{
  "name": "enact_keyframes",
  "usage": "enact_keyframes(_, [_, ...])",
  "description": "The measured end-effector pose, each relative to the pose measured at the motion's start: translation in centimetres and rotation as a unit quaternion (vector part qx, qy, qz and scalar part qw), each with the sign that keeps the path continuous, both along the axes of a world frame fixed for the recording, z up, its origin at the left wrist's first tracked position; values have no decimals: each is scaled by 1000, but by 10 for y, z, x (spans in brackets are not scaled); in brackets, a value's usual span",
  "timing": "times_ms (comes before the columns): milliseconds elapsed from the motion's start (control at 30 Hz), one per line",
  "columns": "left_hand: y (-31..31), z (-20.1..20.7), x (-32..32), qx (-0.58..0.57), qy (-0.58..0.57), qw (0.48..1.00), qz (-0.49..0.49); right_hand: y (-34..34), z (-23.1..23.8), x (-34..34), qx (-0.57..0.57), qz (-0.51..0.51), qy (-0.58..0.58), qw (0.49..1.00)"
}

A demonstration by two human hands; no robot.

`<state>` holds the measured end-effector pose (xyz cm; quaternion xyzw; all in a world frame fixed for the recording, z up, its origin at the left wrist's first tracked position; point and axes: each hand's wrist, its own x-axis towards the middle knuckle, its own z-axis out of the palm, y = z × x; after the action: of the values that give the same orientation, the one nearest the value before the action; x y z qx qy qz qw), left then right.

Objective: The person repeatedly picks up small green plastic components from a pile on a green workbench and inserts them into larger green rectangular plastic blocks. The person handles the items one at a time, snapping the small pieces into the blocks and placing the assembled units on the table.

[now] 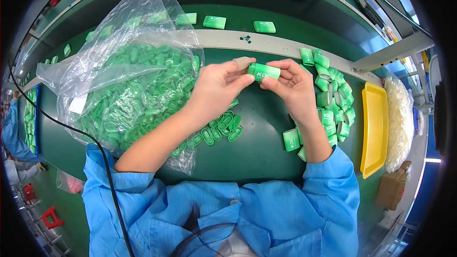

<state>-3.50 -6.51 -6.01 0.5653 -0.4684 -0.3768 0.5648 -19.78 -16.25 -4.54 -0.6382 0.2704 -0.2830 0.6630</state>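
Between my two hands, above the green worktable (257,147), is a small green plastic case (264,72) with pale lettering and a darker end piece. My left hand (219,80) pinches its left end between thumb and fingers. Thumb and fingers of my right hand (291,81) grip its right end. Beside my left forearm lie several loose green oval caps (223,126), spilling from a large clear plastic bag (138,90) filled with more of them. To the right of my right hand is a heap of green hollow shells (333,100), some with open ends showing.
Beyond a pale rail (266,43), several green cases (215,22) lie in a row on a green belt. At the right stand a yellow tray (373,131), a bag of whitish pieces (399,123) and a cardboard box (393,188). A black cable (71,127) crosses at the left.
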Motion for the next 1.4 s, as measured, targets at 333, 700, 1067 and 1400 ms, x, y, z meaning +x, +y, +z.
enact_keyframes(333, [15, -1, -28, -58, -260, 960, 83, 27, 2, 9, -202, -103, 68, 972])
enact_keyframes(700, [9, 21, 16, 13, -458, 888, -30, -138, -8, 37, -113, -110, 223, 962])
enact_keyframes(1067, [4, 0, -10, -67, -420, 905, 5, -141, 39, -59, -378, -88, 475, 790])
enact_keyframes(1400, [-7, 6, 15, 112, 200, 967, -108, -49, 33, -41, -374, -27, 424, 825])
